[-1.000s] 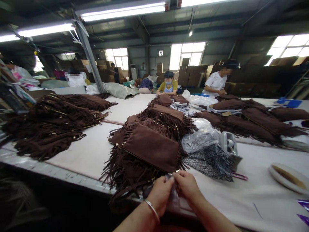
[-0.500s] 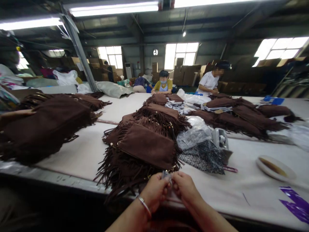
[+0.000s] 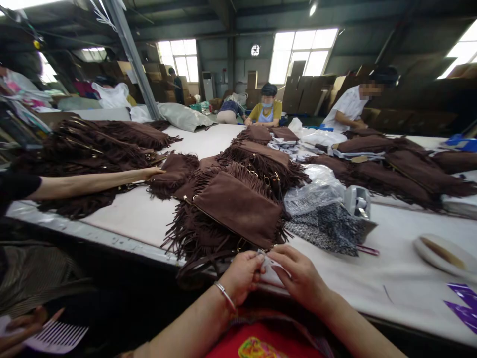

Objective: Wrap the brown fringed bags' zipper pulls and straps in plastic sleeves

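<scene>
At the table's near edge, my left hand [image 3: 242, 278] is closed, thumb and fingers pinching a small, crumpled, whitish clear plastic piece [image 3: 269, 263]. On the other side of that piece, my right hand [image 3: 300, 273] grips it too, fingers bent over its top. What the plastic contains, if anything, is too small to make out. Just beyond my hands lies a dark brown fringed bag [image 3: 240, 206] with gold zips and rings, on top of more of the same kind. A bracelet [image 3: 224, 294] circles my left wrist.
A co-worker's arm [image 3: 97, 180] reaches from the left to a small fringed bag [image 3: 174, 174]. Lower left, another person's hand [image 3: 26, 328] holds a pale comb [image 3: 57, 337]. Right of the pile are a patterned plastic-wrapped bundle [image 3: 324, 223], a tape roll [image 3: 443, 253] and purple scraps [image 3: 464, 308].
My view has shifted left and down. The right hand's fingers have spread further over the plastic piece. At left, the co-worker's large bag is lowered and their arm now reaches to a smaller bag.
</scene>
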Demonstrator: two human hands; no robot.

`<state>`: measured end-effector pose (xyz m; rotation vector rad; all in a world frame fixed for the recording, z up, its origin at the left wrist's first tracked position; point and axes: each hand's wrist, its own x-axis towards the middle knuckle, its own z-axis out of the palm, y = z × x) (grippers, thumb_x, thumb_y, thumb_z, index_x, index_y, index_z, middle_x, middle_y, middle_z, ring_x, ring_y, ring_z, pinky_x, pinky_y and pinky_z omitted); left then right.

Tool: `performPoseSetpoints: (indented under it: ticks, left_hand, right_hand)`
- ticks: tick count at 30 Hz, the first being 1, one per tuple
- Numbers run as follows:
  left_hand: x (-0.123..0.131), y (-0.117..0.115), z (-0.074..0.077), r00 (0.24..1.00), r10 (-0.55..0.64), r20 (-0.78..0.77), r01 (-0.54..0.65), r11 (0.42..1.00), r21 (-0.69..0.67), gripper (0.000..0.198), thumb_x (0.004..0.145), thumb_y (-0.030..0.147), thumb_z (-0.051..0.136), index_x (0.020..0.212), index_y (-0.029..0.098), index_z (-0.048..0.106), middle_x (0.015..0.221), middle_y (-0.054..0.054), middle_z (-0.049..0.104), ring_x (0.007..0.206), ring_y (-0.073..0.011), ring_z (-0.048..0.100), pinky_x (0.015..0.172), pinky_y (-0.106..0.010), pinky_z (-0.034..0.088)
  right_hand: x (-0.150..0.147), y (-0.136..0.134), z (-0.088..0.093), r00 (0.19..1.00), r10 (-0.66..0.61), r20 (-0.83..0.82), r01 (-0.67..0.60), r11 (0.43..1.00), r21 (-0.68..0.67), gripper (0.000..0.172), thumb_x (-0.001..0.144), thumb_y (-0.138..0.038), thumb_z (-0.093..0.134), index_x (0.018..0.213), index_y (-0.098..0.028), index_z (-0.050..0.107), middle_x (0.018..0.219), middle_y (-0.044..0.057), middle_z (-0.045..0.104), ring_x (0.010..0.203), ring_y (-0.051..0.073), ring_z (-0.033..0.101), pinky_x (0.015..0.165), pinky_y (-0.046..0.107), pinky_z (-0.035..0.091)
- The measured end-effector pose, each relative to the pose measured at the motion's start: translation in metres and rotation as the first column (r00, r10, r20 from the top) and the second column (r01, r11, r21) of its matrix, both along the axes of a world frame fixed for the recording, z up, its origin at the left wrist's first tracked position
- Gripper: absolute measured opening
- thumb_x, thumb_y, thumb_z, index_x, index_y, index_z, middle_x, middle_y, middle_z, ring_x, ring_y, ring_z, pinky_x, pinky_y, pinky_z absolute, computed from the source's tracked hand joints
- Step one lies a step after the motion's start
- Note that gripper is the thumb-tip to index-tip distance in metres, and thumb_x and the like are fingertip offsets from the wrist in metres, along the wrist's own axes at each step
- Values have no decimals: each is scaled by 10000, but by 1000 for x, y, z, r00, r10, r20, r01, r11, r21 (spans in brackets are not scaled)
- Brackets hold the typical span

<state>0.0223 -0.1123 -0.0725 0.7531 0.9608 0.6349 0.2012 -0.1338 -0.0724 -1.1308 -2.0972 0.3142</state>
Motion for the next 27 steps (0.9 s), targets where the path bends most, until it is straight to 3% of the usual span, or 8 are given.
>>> performPoseSetpoints:
  ticks: [4,6,9,12,15,20,24,27]
  left_hand:
    - [-3,-3,-3,998,-21,-63,24,998,50,261,775,436,583,784,192,491,629,60,462,417,-41,237,404,-212,115]
    - [-5,-5,-2,990,-6,-143,33,981,190,269,823,439,531,735,187,497,620,47,465,444,-59,283,428,-217,188]
    - [-9,-10,-2,957,73,-282,83,859,505,321,884,419,465,687,175,537,653,3,518,586,-113,430,563,-240,331]
    - [-13,-14,-1,912,136,-387,176,722,669,288,912,384,438,799,177,602,764,-44,605,714,-165,508,684,-271,370]
    - [-15,-16,0,879,151,-452,249,665,704,288,932,355,399,865,181,618,821,-73,632,747,-189,537,713,-286,374]
    - [-16,-17,-1,829,170,-533,337,608,718,306,952,314,335,944,176,608,878,-104,641,785,-210,559,716,-305,367]
    - [-14,-19,-6,792,204,-575,355,613,706,305,947,315,342,829,187,592,775,-85,615,710,-199,534,659,-307,332]
    - [-14,-17,-6,813,197,-548,314,645,697,289,934,308,364,756,198,562,740,-56,596,678,-178,506,641,-296,316]
  right_hand:
    - [-7,6,7,968,62,243,-91,989,113,228,912,-173,465,1000,-214,671,896,68,636,793,180,539,726,316,439]
    - [-12,10,12,963,64,263,-92,991,98,212,919,-194,459,887,-191,669,837,63,625,765,173,525,714,306,425]
    - [-18,15,18,963,60,264,-74,996,43,206,909,-194,474,785,-175,638,803,56,606,757,158,527,699,273,412]
    - [-21,21,22,940,86,329,-76,996,-44,185,878,-142,496,742,-176,616,755,32,592,700,134,534,642,240,387]
    - [-22,27,25,890,136,435,-98,989,-109,169,851,-88,508,742,-171,607,733,22,601,678,128,545,615,233,367]
    - [-23,34,35,834,200,514,-163,980,-117,183,837,-68,519,919,-186,633,785,22,624,711,142,549,634,249,365]
    - [-26,36,37,753,236,615,-235,968,-84,136,790,-64,573,731,-175,626,764,35,609,699,158,516,628,280,354]
    - [-27,34,33,714,240,657,-303,953,-19,118,788,-69,584,730,-164,621,766,44,610,698,169,495,628,304,342]
